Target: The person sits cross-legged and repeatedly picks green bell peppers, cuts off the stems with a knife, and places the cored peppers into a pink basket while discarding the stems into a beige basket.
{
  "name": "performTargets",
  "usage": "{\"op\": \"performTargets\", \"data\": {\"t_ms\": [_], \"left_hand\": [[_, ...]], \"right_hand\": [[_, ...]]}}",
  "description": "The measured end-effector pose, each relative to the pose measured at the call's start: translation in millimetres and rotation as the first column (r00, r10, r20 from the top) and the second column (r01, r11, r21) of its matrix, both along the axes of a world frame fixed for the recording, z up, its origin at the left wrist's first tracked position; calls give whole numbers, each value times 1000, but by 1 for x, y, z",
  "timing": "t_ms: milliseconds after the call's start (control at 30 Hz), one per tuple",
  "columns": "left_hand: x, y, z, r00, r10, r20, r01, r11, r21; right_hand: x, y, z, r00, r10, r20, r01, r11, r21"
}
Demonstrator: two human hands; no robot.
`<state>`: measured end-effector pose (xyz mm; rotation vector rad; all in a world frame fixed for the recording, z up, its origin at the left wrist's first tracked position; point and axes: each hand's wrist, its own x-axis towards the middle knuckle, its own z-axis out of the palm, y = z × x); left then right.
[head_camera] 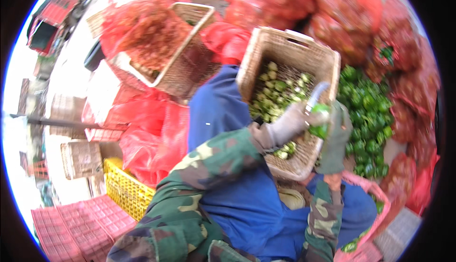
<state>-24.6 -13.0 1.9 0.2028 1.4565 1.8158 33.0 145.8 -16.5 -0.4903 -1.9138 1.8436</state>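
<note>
Both my hands are gloved and meet over the right side of a pale plastic basket. My left hand, in a light grey glove, is closed on a knife with a curved, pale part pointing up; motion blur hides which part is the blade. A green bell pepper is held by my right hand, in a grey-green glove, close against the knife. Cut pepper cores and pale green scraps lie in the basket. Right of it is a heap of whole green bell peppers.
Red mesh sacks stand behind and to the right. At upper left, a red mesh sack of orange-red produce rests in another basket. A yellow crate and pink crates lie at lower left. A pink-rimmed container is at lower right.
</note>
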Motion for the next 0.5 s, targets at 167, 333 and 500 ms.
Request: {"op": "performTargets", "data": {"t_ms": [167, 333, 500], "left_hand": [[16, 10, 1, 982, 87, -171, -88, 996, -1], [32, 15, 2, 862, 55, -503, -134, 983, -123], [-1, -7, -6, 980, -131, 149, 56, 903, 425]], "right_hand": [[2, 21, -26, 986, -59, 154, 41, 992, 117], [7, 24, -30, 998, -55, 32, 53, 997, 62], [11, 28, -35, 995, 7, -101, 68, 688, 723]]}}
